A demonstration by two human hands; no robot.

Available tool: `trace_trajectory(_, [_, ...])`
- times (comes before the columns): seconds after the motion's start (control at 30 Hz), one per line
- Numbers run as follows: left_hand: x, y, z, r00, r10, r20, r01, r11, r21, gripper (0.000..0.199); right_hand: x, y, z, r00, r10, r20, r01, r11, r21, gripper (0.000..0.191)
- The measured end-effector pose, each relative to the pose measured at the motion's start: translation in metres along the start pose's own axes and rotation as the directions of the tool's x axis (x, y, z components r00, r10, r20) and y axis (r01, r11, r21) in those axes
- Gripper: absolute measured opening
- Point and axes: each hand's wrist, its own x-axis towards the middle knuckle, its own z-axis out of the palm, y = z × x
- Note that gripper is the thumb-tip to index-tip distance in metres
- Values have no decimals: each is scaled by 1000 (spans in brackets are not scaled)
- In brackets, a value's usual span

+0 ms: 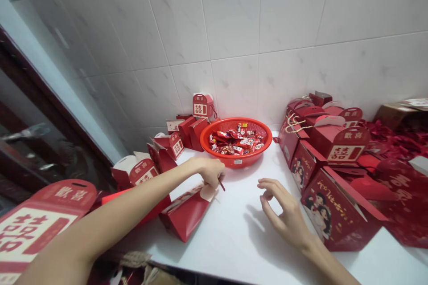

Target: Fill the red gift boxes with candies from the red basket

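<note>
Left hand (213, 173) palm-down at red box (192, 214), right hand (285, 212) loosely curled, apart

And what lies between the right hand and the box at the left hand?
The head view shows bare white tabletop between the box and the right hand, with only a shadow across part of it.

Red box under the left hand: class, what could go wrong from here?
The left hand might crease the red box if it presses hard. The left forearm, reaching past the boxes on the left, could nudge one. The right hand, close to the nearest couple-printed box, might bump it.
</note>
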Motion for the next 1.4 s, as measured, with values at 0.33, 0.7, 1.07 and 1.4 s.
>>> trace_trajectory(0.33, [-18,45,-40,861,401,-313,-471,861,-193,32,-1,-3,-1,985,170,1,-170,984,58,33])
trace_trajectory(0.7, [-13,54,-43,798,424,-428,-599,636,-487,18,4,4,-3,977,202,-68,-190,970,152,15])
trace_trajectory(1.07, [41,151,-144,506,324,-799,-860,119,-496,59,-1,10,5,974,210,84,-219,969,117,31])
trace_trajectory(1.4, [32,112,-125,613,397,-684,-786,222,-576,66,-11,15,11,945,152,291,-162,987,11,72])
